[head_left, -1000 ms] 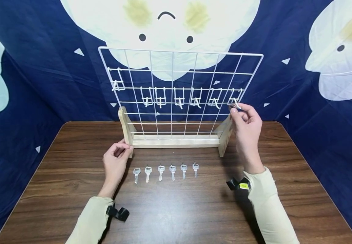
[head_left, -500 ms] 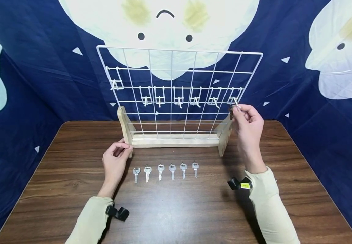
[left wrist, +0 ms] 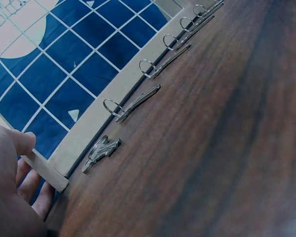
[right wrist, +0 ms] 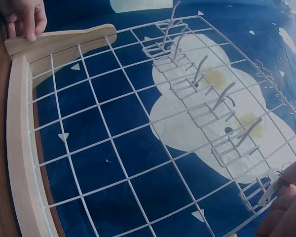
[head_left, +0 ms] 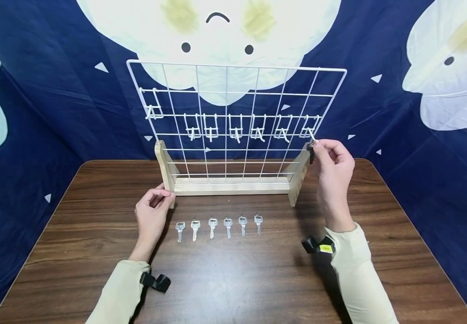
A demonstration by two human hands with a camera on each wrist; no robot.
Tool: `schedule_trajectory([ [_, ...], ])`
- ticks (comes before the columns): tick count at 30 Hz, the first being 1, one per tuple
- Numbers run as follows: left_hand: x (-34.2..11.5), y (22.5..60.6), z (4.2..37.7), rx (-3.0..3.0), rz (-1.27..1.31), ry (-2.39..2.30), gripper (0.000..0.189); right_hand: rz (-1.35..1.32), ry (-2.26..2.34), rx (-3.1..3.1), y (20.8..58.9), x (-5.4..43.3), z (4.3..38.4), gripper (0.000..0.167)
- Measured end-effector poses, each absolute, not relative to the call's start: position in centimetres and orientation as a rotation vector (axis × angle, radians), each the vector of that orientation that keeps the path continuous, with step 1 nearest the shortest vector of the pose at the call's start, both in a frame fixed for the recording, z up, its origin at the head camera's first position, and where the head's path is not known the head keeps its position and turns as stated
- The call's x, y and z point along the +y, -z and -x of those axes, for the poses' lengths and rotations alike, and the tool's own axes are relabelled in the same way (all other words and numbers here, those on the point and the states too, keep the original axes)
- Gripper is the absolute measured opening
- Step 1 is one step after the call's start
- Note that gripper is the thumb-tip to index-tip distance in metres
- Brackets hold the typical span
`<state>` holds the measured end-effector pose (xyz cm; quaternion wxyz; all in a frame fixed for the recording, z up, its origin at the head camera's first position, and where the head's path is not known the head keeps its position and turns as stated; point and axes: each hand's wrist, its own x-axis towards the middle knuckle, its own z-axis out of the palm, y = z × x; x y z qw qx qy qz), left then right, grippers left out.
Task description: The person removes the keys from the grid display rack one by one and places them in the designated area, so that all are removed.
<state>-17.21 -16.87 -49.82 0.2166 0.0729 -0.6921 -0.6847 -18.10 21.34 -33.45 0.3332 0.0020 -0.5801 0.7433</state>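
My left hand (head_left: 152, 213) pinches the left upright of the wooden stand (head_left: 231, 186), thumb on one side and fingers round the other. A white wire grid (head_left: 225, 92) stands in it. At the grid's right edge my right hand (head_left: 334, 171) pinches a key (head_left: 311, 154) by its ring between thumb and forefinger. The ring is close to the tip of the rightmost white hook (head_left: 308, 131); in the right wrist view the key (right wrist: 269, 190) overlaps that hook. Several silver keys (head_left: 212, 227), each with a ring, lie in a row on the table before the stand.
More white hooks (head_left: 235, 130) hang along the grid, with one higher hook (head_left: 152, 110) at the far left. The brown wooden table (head_left: 225, 279) bears everything. Behind it hangs a dark blue cloth (head_left: 96, 103) with white cloud shapes.
My right hand has shifted slightly right and down, and the key now hangs in sight beside the thumb. My left hand stays on the stand; the row of keys is unmoved.
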Motion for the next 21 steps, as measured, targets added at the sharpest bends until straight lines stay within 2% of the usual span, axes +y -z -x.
schedule_trajectory([
  [21,-16.9,49.8,17.3,-1.907,-0.199,1.908,0.014,-0.021,-1.985,-1.583,34.4,21.2,17.0,0.027],
])
